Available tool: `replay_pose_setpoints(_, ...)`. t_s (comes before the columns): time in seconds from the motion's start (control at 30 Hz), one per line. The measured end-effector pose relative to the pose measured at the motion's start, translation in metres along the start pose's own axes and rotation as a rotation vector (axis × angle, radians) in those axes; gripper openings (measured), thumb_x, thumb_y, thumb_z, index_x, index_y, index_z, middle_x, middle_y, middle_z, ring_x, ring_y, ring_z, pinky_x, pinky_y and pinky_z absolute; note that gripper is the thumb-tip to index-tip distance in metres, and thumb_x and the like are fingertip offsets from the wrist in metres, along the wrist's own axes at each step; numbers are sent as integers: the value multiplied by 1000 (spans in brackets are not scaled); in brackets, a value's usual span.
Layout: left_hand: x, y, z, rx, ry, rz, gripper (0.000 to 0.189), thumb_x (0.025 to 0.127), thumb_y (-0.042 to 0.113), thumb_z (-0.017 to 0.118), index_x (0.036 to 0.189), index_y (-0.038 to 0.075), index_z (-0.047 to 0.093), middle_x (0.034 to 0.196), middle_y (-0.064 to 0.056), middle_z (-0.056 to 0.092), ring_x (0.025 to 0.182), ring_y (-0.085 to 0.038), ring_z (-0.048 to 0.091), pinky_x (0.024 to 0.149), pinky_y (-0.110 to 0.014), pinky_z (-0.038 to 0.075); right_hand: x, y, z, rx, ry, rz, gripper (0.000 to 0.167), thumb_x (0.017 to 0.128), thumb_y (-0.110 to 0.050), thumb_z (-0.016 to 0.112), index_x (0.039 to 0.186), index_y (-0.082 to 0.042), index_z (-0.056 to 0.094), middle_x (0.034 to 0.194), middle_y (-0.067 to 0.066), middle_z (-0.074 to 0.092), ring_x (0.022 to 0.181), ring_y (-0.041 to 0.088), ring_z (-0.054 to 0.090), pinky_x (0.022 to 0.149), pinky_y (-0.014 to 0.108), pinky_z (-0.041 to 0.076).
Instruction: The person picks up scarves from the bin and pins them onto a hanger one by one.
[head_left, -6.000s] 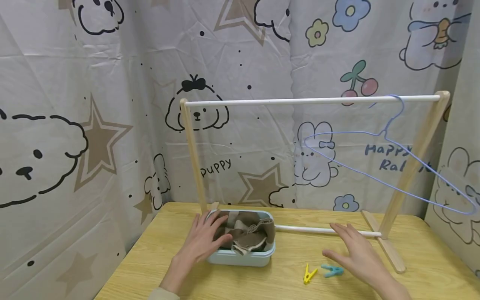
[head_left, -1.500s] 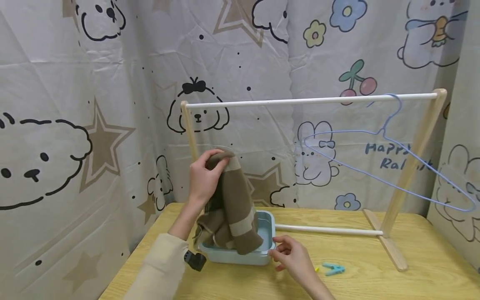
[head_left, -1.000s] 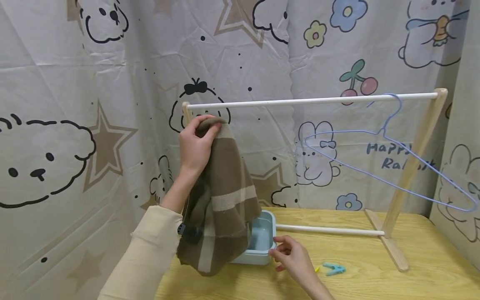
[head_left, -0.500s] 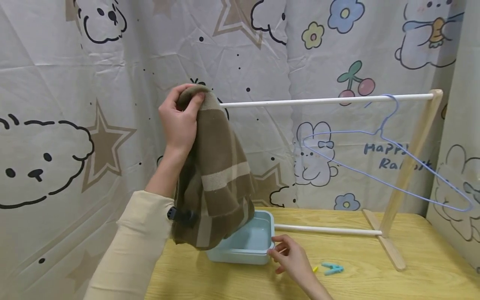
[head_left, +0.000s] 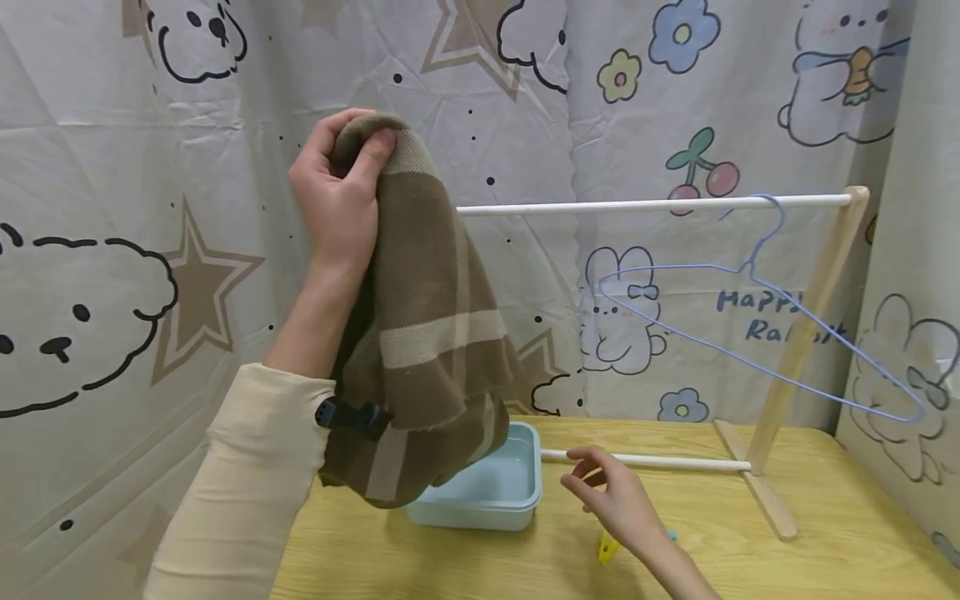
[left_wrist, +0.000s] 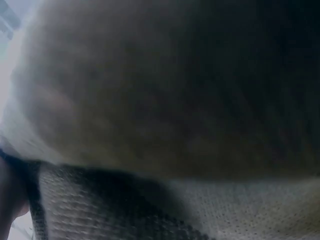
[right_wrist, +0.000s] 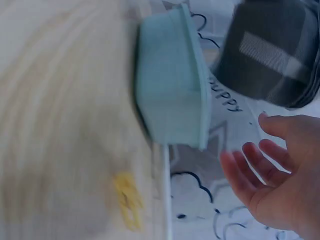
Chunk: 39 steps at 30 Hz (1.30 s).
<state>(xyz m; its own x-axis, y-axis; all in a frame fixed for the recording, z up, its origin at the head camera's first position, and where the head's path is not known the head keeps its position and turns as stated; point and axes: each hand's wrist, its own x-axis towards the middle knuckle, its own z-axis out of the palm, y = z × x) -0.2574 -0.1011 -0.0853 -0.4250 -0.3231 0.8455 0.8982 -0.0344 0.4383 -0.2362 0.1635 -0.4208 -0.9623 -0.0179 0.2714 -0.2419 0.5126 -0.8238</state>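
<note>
My left hand (head_left: 337,200) is raised at left of the head view and pinches the folded top of a brown and beige plaid cloth (head_left: 427,275). The cloth hangs down in loose folds, its lower end in front of the left side of a light blue plastic tub (head_left: 480,517). Close folds of the same cloth (left_wrist: 125,100) fill the left wrist view. My right hand (head_left: 618,500) hovers right of the tub with loosely bent fingers, holding nothing. In the right wrist view that hand (right_wrist: 280,180) is apart from the tub (right_wrist: 170,85) and the cloth (right_wrist: 270,55).
A drying rack with a white top bar (head_left: 600,206) and wooden post (head_left: 810,333) stands behind. A blue wire hanger (head_left: 697,340) hangs at its right. On the wooden table, a yellow clothespin (head_left: 606,547) and a mostly hidden blue clothespin (head_left: 671,535) lie below my right hand.
Earlier the cloth lay in the tub; my left hand has lifted it up and leftward, leaving the tub's visible inside bare. My right hand has left the tub's rim and moved right.
</note>
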Motion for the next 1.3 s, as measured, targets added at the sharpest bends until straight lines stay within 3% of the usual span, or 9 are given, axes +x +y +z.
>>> replay_pose_setpoints(0.13,-1,8,-3,-40,-11,-23,12,84,-2,74,93,7,73,92,2,68,86,-12,61,83,-23,48,3,-4,-23,-105,65,-96,31,90,-24,74,118,-12,67,95,-2,68,93,14,64,75,23,53)
replay_pose_setpoints(0.37,-11,7,-7,-43,-66,-59,15,84,1,76,97,7,73,95,1,69,86,-11,62,83,-22,49,5,-8,-71,-236,167,-218,34,93,-25,71,121,-8,65,102,3,68,97,22,64,79,30,54)
replay_pose_setpoints(0.47,-17,1,-10,-47,-85,-68,16,83,1,76,98,7,73,95,0,69,86,-11,62,83,-22,49,6,-9,-90,-273,225,-269,32,92,-22,72,120,-8,66,102,5,68,95,11,61,77,27,52)
replay_pose_setpoints(0.67,-28,-8,-18,-33,-105,17,18,85,2,75,96,16,73,95,2,70,86,-11,63,81,-23,51,5,-14,-118,-312,306,-380,32,89,-12,74,120,-8,66,105,6,68,94,-4,52,76,13,43)
replay_pose_setpoints(0.97,-42,-7,-29,-55,-106,51,20,85,-1,74,97,15,74,97,-1,71,85,-12,64,81,-23,51,9,-19,-155,-395,392,-472,36,85,-5,76,119,-3,66,102,10,68,96,-17,42,77,11,39)
replay_pose_setpoints(1.3,-57,-15,-40,-38,-129,33,22,85,-3,72,99,15,74,98,1,71,86,-9,65,79,-20,51,16,-22,-201,-480,457,-507,37,84,-3,76,119,-1,66,103,16,66,100,-10,36,78,15,35)
